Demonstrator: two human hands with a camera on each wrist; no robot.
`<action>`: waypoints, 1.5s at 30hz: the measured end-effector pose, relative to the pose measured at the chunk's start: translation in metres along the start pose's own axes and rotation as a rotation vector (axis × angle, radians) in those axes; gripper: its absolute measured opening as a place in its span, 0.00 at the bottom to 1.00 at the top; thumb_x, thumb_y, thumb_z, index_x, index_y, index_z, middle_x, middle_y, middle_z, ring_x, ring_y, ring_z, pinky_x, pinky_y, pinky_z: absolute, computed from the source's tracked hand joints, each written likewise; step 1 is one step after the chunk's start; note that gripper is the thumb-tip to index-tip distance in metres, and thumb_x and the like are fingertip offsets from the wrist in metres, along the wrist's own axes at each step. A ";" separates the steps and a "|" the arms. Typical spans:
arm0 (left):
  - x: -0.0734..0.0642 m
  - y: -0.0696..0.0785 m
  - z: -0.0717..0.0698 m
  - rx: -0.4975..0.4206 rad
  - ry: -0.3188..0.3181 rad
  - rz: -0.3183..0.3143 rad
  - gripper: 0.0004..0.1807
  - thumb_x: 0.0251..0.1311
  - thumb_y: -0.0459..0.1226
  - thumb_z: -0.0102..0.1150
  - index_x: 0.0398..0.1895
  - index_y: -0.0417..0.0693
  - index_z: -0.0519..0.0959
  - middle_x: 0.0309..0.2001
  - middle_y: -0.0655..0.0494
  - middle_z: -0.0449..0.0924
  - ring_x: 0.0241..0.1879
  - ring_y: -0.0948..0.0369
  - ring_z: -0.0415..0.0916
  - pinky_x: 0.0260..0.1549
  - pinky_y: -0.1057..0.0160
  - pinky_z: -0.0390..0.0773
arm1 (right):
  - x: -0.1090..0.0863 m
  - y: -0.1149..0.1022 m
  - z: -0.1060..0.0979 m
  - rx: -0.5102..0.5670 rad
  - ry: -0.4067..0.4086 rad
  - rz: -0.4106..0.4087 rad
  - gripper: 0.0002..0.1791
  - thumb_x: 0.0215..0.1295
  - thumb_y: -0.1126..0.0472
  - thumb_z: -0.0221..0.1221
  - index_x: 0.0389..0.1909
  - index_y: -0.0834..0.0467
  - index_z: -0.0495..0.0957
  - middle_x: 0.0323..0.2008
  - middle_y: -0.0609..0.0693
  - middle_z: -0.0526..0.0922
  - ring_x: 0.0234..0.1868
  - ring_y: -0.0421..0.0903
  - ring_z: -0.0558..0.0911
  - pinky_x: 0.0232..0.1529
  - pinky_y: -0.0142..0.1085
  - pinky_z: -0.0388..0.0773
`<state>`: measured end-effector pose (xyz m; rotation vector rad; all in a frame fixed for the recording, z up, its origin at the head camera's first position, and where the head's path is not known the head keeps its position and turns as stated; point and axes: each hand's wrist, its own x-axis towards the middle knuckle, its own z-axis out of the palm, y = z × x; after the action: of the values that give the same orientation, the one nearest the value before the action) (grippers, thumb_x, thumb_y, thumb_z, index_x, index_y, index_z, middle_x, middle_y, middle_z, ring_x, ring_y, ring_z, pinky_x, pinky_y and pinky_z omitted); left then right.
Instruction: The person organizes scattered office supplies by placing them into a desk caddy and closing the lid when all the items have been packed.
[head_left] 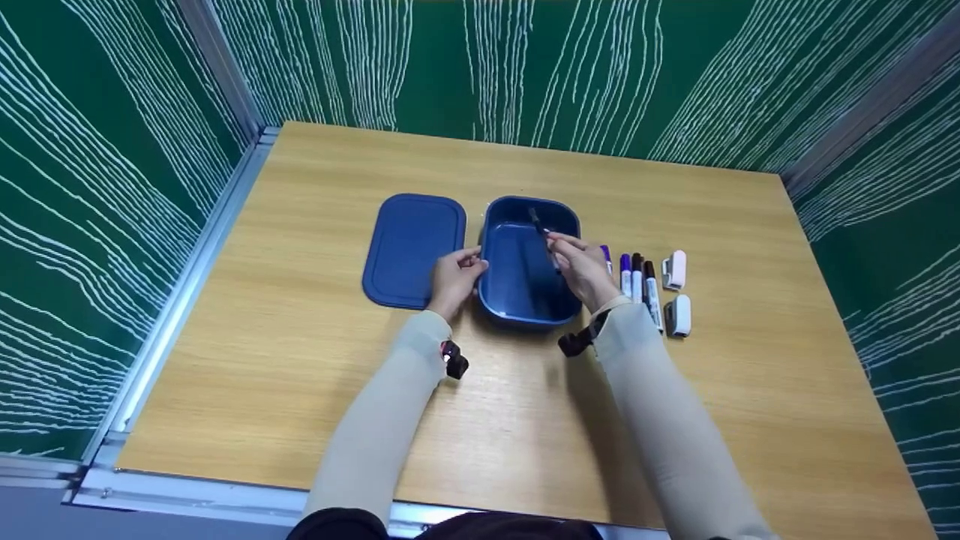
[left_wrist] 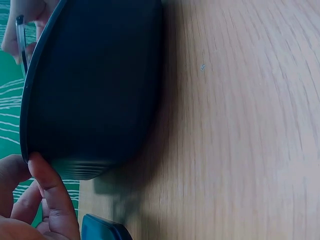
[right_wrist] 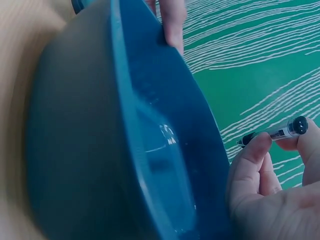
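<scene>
A dark blue plastic box stands uncovered on the table, its floor partly in shadow. My left hand pinches the box's left rim between thumb and fingers, which the left wrist view shows close up. Over the box, my right hand holds a slim pen by the fingertips. In the right wrist view the pen has a clear barrel and a black end, and it is above the rim. Left of the box lies its flat blue lid, close to my left hand.
Several marker pens with purple and dark caps lie right of the box, partly hidden by my right hand and sleeve. Beyond them are a small pink clip-like object and a white one. Green panels surround the wooden table.
</scene>
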<state>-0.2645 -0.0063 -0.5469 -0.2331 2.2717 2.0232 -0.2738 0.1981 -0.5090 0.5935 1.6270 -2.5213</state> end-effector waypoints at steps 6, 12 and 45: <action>0.000 0.001 0.000 0.011 -0.001 0.009 0.19 0.60 0.31 0.63 0.56 0.43 0.81 0.35 0.58 0.77 0.27 0.67 0.72 0.19 0.64 0.80 | 0.004 0.009 0.007 -0.019 -0.044 0.006 0.09 0.64 0.77 0.53 0.34 0.63 0.79 0.28 0.48 0.82 0.30 0.38 0.78 0.31 0.23 0.77; 0.000 0.002 0.000 0.038 -0.002 0.010 0.19 0.61 0.32 0.63 0.57 0.43 0.81 0.37 0.57 0.79 0.29 0.67 0.73 0.26 0.56 0.84 | 0.007 0.019 0.013 -0.069 -0.056 0.005 0.08 0.64 0.77 0.52 0.37 0.65 0.78 0.26 0.48 0.82 0.28 0.38 0.77 0.28 0.23 0.76; 0.001 -0.002 -0.003 0.029 -0.022 0.041 0.19 0.61 0.31 0.62 0.57 0.41 0.81 0.42 0.47 0.84 0.27 0.64 0.75 0.19 0.64 0.81 | 0.017 0.070 0.037 -0.501 -0.055 -0.036 0.13 0.60 0.72 0.61 0.46 0.74 0.78 0.24 0.44 0.80 0.22 0.35 0.79 0.25 0.23 0.78</action>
<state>-0.2651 -0.0099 -0.5491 -0.1628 2.3100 2.0002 -0.2802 0.1369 -0.5620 0.4339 2.1465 -1.9991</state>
